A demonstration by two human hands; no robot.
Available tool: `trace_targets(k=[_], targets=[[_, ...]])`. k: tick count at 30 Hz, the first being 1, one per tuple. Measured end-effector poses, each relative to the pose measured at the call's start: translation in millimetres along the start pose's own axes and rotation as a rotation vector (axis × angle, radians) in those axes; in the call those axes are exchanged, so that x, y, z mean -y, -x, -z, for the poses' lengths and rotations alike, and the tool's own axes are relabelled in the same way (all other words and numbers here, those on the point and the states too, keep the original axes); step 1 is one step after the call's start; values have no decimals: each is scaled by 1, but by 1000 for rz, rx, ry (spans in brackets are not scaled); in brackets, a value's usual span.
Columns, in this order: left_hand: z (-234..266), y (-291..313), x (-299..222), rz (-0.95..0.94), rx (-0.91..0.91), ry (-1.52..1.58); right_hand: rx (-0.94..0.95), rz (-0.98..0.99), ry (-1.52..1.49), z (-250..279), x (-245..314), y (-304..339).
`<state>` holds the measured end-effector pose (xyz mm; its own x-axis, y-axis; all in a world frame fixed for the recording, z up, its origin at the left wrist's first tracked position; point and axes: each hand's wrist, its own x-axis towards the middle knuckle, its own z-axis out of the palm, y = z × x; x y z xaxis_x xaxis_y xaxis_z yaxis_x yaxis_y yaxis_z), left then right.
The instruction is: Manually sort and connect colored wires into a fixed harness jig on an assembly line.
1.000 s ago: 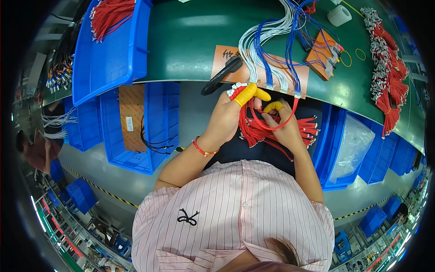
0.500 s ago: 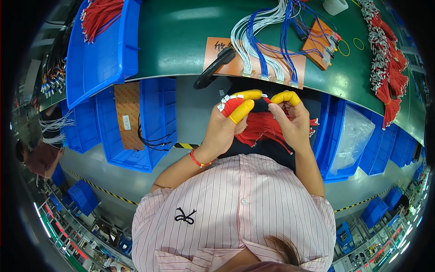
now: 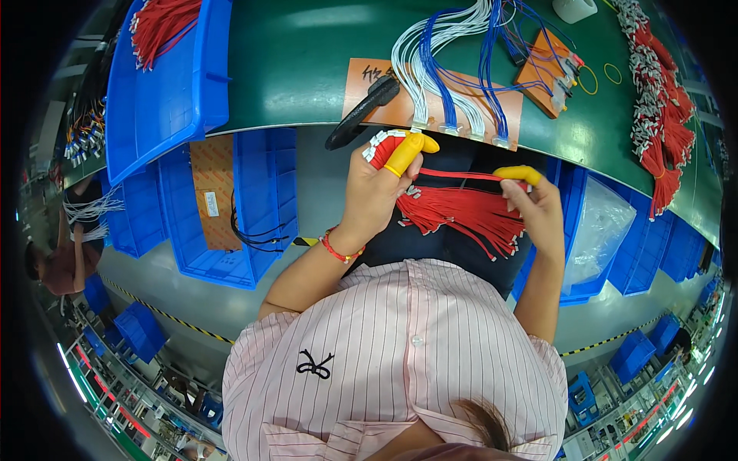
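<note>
My left hand [image 3: 370,196], with yellow finger cots on thumb and forefinger, is closed on several red wires whose white connectors [image 3: 378,141] stick out beside the thumb. From this hand a red wire [image 3: 461,175] stretches across to my right hand [image 3: 544,211]. The right thumb and a yellow-cotted finger pinch the wire's far end; the tip itself is hidden in the grip. Below the stretched wire, a fanned bundle of red wires [image 3: 465,213] with white ends lies across my lap.
On the green table [image 3: 296,69] are an orange board [image 3: 361,88] with white and blue wires, a black-handled object [image 3: 361,114], an orange block [image 3: 538,73] and red wire bundles [image 3: 653,115]. Blue bins [image 3: 165,100] flank me; another person [image 3: 63,261] is far left.
My right hand has moved right, away from the left, drawing a red wire out between them. My left hand has shifted slightly left and up. More of the lap bundle shows.
</note>
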<state>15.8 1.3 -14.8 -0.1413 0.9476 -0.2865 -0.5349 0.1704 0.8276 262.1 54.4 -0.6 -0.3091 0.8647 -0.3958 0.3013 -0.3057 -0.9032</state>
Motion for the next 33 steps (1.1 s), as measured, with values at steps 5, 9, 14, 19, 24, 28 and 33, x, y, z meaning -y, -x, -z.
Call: trace_targets(k=[5,9,14,19,24,28,33], targets=[[-6,0,0,-49,-52,-38,57,56,-642,4,-16,1],[-11,-1,2,-100,-92,-63,67,98,-758,-19,-10,-1],[-11,-3,-3,-67,-63,30,-68,181,-436,-37,6,-6],[8,-7,-12,69,128,84,137,86,-761,-31,12,-3],[8,-1,-19,171,157,128,55,119,-602,-36,8,-4],[5,1,-18,164,119,110,-181,208,-231,-53,9,-3],[12,0,-15,133,171,98,-302,345,-55,-58,5,-3]])
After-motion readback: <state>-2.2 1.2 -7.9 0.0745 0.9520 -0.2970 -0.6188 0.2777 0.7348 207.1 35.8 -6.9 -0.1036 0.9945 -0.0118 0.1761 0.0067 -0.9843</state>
